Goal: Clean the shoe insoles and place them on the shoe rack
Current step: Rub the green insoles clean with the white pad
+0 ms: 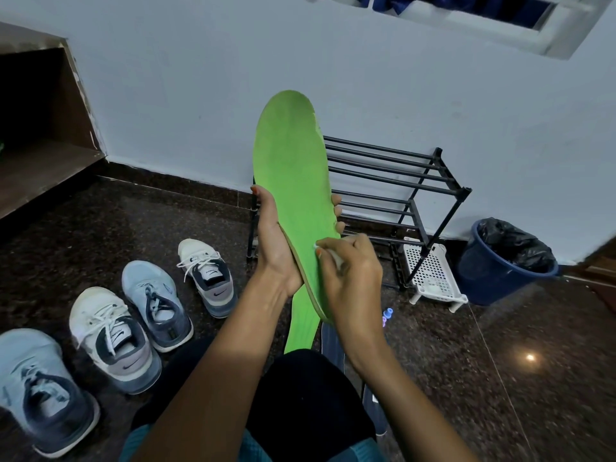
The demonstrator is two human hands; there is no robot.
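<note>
We see a pale blue wall [166, 95] above a dark speckled stone floor [500, 378], a white-framed window [483, 31] upper right.

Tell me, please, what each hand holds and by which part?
The left hand grips the green insole around its middle; the right hand pinches a white wipe against its lower part.
</note>
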